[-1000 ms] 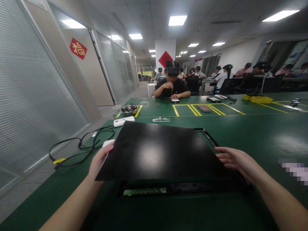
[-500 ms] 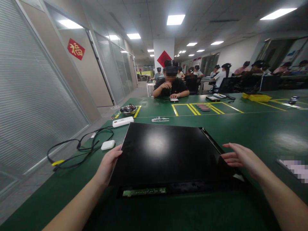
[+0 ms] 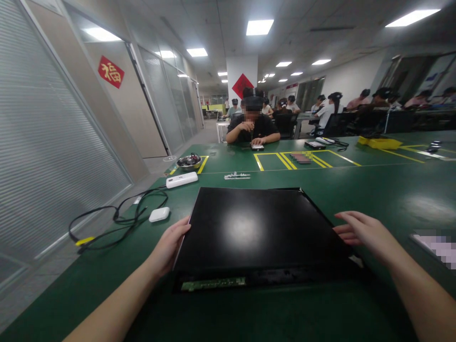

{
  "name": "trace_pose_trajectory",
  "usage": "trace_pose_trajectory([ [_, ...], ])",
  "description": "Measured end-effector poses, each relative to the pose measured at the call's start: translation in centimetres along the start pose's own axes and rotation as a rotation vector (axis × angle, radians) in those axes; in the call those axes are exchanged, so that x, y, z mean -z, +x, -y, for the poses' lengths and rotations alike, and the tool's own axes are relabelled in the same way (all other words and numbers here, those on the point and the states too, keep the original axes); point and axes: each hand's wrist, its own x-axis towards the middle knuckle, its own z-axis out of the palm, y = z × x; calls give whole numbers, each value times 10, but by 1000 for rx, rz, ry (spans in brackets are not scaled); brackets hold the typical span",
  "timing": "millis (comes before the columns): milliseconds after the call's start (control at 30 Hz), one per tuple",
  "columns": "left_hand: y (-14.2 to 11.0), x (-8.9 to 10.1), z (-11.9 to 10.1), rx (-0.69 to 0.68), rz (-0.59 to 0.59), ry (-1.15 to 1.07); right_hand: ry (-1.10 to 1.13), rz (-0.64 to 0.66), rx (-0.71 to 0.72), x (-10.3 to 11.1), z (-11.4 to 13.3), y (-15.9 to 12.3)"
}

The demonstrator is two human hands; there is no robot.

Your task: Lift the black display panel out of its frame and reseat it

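While left hand (image 3: 170, 247) steadies left edge of black panel (image 3: 249, 228), right hand (image 3: 368, 235) hovers by right edge. Panel has shifted right and come down flatter over black frame (image 3: 313, 202) on green counter (image 3: 228, 318); looks nearly lined up, though whether fully seated, cannot tell. Left fingers pinch panel edge, thumb on top. Right fingers loosely spread, holding nothing; contact with frame unclear. Green circuit board (image 3: 213, 284) shows uncovered along near side. White case (image 3: 159, 214) lies beyond left hand.
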Motion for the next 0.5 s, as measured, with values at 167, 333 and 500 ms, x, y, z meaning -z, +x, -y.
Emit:
trace_pose_trajectory([
  [167, -3, -5, -4, 29, -36, 6, -73, 37, 72, 1, -13, 9],
  [333, -2, -4, -4, 45, -34, -11, -144, 21, 113, 0, -17, 11],
  [500, 0, -2, -3, 79, -49, 20, -221, 16, 159, 0, -15, 6],
])
